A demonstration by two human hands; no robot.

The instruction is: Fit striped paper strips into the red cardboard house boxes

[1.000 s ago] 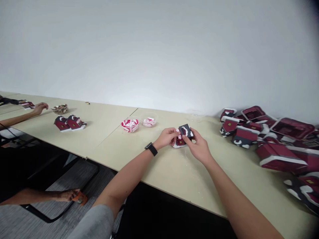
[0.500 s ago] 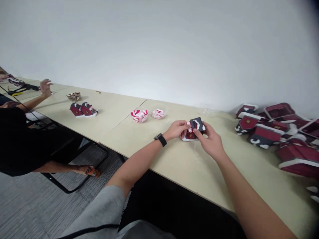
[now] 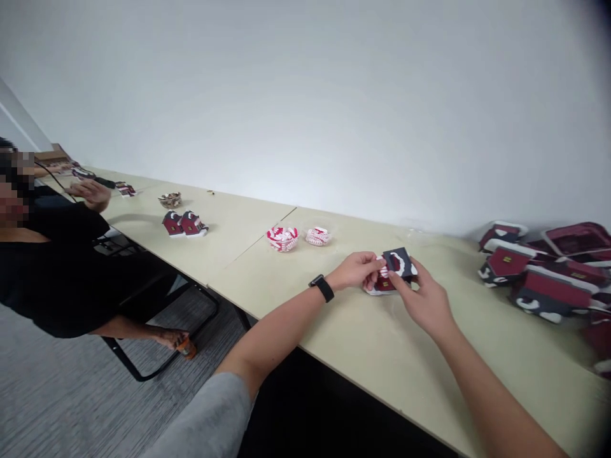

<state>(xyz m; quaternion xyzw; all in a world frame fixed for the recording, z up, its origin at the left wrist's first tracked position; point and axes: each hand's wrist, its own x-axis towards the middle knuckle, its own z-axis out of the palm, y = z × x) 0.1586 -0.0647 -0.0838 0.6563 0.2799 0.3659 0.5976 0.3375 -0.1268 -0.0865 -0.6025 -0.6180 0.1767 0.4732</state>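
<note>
A small dark-red toy house [image 3: 400, 261] with a dark grey roof and white snow trim is held low over the table. My right hand [image 3: 427, 302] grips its right side, the thumb resting on the front. Against the left of the front, my left hand [image 3: 359, 270] pinches a red-and-white striped piece [image 3: 382, 270], partly hidden by the fingers. Left of my hands stand a clear bowl [image 3: 282, 239] of red-and-white striped pieces and a clear tub [image 3: 318, 236] with similar pieces.
Several toy houses [image 3: 548, 289] are piled at the right by the wall [image 3: 334, 114]. Further left are two finished-looking houses [image 3: 185, 224] and a bowl of brown pieces [image 3: 170, 200]. A co-worker in black [image 3: 57, 273] sits at the left, holding an orange object [image 3: 186, 347].
The view has turned left, bringing more of the co-worker into sight. The co-worker's raised hand is now more curled. My hands keep the same hold on the house and striped piece.
</note>
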